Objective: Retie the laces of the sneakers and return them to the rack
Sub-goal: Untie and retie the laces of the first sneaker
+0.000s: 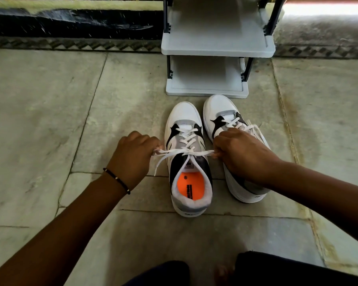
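Head view: two sneakers (189,162), two hands (133,155), one rack (215,48).

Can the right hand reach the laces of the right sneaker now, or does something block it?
Probably yes. The right hand hovers directly over the right sneaker, whose laces lie just beyond its knuckles, uncovered. But it is pinching the left sneaker's lace and must release first.

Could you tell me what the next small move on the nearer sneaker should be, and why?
Probably form a bow loop with one lace end. The left hand and right hand pull the white lace taut sideways over the left sneaker, crossed at the middle, but no bow shows yet.
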Tool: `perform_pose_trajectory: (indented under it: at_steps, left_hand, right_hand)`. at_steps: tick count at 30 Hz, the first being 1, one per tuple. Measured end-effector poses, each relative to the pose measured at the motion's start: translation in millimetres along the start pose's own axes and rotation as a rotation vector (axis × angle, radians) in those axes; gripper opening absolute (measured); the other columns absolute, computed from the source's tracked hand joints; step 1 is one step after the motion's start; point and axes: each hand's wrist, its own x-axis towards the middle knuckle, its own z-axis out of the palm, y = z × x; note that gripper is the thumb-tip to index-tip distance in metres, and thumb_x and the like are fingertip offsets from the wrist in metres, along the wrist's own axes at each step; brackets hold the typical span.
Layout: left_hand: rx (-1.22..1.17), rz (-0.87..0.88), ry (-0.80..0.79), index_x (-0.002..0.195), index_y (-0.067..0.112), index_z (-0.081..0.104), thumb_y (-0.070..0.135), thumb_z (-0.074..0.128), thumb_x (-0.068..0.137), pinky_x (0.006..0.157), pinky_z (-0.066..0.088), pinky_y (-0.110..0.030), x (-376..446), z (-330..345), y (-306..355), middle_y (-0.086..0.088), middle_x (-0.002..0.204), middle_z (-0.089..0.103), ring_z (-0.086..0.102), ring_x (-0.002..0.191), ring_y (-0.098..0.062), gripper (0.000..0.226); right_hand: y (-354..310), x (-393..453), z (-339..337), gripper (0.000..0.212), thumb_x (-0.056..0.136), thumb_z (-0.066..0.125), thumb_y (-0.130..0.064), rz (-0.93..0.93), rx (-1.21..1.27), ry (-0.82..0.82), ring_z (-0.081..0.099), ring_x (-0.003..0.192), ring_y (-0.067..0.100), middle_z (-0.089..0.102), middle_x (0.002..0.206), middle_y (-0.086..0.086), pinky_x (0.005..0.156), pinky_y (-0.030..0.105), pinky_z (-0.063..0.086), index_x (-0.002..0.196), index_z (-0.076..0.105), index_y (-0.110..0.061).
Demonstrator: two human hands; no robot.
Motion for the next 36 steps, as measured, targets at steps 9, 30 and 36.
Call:
perform_pose_trajectory:
  at_steps: [9,30,36]
  left_hand:
    - [-0.051,-0.097,-0.011,0.067,0.01,0.062,-0.018,0.056,0.061,0.057,0.03,-0.03,2,9,-7,-0.007,0.054,0.062,0.057,0.058,-0.033,0.029]
    - [-0.289,-0.067,-0.212,0.119,0.015,0.055,0.029,0.04,0.085,0.084,0.046,-0.041,15,2,44,-0.013,0.115,0.059,0.054,0.104,-0.032,0.041]
    - [-0.231,-0.095,-0.14,0.101,0.002,0.06,0.015,0.053,0.086,0.067,0.048,-0.037,12,5,49,-0.02,0.101,0.057,0.059,0.083,-0.034,0.022]
  right_hand:
    - [1,1,-3,0.022,0.078,0.057,-0.005,0.064,0.019,-0.063,0.053,0.08,0.027,0.061,0.081,0.011,0.063,0.031,0.035,0.069,0.045,-0.021]
    - [-34,16,6,0.035,0.084,0.06,-0.026,0.128,0.161,-0.099,0.056,0.104,0.025,0.059,0.113,0.008,0.081,0.034,0.045,0.117,0.055,-0.015]
    - [-35,18,9,0.012,0.085,0.056,-0.022,0.135,0.178,-0.042,0.06,0.079,0.029,0.067,0.083,0.013,0.06,0.031,0.039,0.082,0.062,-0.012]
